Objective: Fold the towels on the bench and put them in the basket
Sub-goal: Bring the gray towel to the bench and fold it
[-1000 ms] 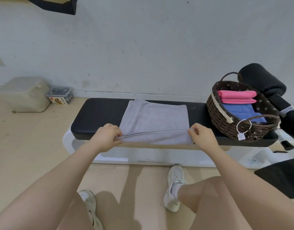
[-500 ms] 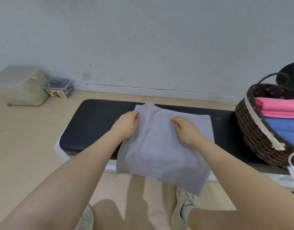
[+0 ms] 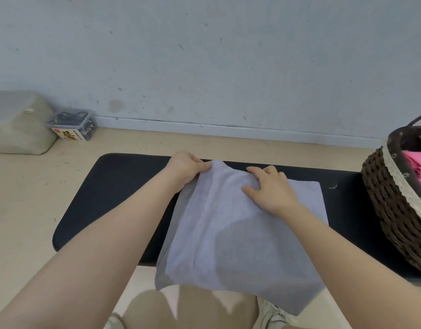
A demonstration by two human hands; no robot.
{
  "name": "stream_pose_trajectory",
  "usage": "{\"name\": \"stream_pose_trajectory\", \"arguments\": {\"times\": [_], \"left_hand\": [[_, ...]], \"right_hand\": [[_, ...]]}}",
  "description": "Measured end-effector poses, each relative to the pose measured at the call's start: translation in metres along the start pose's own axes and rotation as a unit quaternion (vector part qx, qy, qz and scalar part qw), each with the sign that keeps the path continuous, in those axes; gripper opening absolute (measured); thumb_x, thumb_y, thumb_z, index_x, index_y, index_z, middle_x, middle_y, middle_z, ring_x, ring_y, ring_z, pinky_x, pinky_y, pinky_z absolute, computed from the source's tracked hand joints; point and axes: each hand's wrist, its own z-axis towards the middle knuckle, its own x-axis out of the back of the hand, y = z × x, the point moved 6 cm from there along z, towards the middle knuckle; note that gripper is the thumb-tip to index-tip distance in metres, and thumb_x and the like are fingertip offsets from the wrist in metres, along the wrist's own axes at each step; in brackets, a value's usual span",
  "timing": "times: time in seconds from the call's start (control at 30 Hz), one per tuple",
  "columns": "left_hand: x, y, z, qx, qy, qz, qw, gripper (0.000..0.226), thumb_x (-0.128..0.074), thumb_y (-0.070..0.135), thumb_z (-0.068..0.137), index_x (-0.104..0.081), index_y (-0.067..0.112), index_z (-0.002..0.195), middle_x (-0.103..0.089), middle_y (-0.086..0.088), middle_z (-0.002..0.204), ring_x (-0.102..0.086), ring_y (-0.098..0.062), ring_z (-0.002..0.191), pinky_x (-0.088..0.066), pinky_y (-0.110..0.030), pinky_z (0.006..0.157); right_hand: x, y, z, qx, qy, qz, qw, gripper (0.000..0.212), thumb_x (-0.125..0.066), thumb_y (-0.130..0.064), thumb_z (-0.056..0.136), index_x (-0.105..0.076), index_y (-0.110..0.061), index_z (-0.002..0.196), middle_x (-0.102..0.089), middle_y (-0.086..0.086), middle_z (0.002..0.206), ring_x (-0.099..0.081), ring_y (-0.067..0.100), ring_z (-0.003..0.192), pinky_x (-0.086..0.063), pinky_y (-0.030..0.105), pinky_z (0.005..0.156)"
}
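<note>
Across the middle of my view runs the black bench [image 3: 124, 193], long side facing me, and the grey towel [image 3: 228, 233] is draped over it, far edge up near the bench's back edge, near part spilling off the front lip and hanging above the knees. I read this as a fold in progress: the near half carried up and over toward the far edge, so the layers want lining up at the back.

Over on the right edge sits the wicker basket [image 3: 394, 210], on the bench end, with a pink towel [image 3: 416, 165] already inside. It is near the grey one but apart from it, so there is a strip of bare black pad between them for sliding.

Now the hands. My left hand [image 3: 184, 167] pinches the towel's far left corner, fingers curled on the cloth, lifting it a touch. My right hand [image 3: 270, 188] rests on top with fingers spread and fairly straight, pressing the cloth down to hold it, not gripping as far as I can tell.

Left of the towel the pad is bare, good room to smooth outward. Watch the overhang at the front; I judge it could drag the lot off.
</note>
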Motion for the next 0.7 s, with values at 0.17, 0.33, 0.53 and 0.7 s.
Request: {"name": "stream_pose_trajectory", "arguments": {"times": [0.17,0.33,0.53,0.7], "left_hand": [[0.014,-0.003,0.000,-0.086,0.088,0.212,0.969,0.008,-0.059,0.022,0.088,-0.059,0.015,0.083,-0.063,-0.006,0.089,-0.057,-0.022,0.084,-0.048,-0.033,0.071],[0.009,0.003,-0.007,-0.144,0.089,0.237,0.957,0.026,-0.058,0.019,0.088,-0.063,0.016,0.113,-0.066,-0.003,0.107,-0.059,-0.022,0.100,-0.049,-0.037,0.086],[0.013,0.000,-0.006,-0.132,0.071,0.307,0.940,0.020,-0.052,0.018,0.092,-0.061,0.013,0.109,-0.064,-0.006,0.107,-0.058,-0.023,0.096,-0.051,-0.038,0.082],[0.006,0.002,0.001,-0.132,0.055,0.364,0.920,0.031,-0.045,0.010,0.092,-0.056,0.014,0.121,-0.059,-0.010,0.118,-0.055,-0.028,0.105,-0.050,-0.041,0.085]], "right_hand": [[0.003,-0.001,-0.003,0.001,0.002,0.008,1.000,0.055,-0.051,-0.046,0.090,-0.034,-0.034,0.140,-0.035,-0.002,0.136,-0.032,0.023,0.126,-0.038,0.035,0.093],[0.001,-0.002,-0.004,-0.009,0.023,-0.007,1.000,0.055,-0.052,-0.047,0.089,-0.036,-0.031,0.139,-0.035,0.000,0.136,-0.033,0.023,0.124,-0.040,0.035,0.090],[0.014,0.024,-0.010,-0.021,0.097,-0.069,0.993,0.041,-0.041,-0.041,0.096,-0.046,-0.023,0.134,-0.041,0.002,0.137,-0.033,0.027,0.124,-0.028,0.037,0.098],[0.036,0.074,-0.016,-0.104,0.132,-0.045,0.985,0.032,-0.041,-0.032,0.097,-0.056,-0.023,0.124,-0.050,0.007,0.127,-0.037,0.031,0.121,-0.025,0.040,0.100]]}}
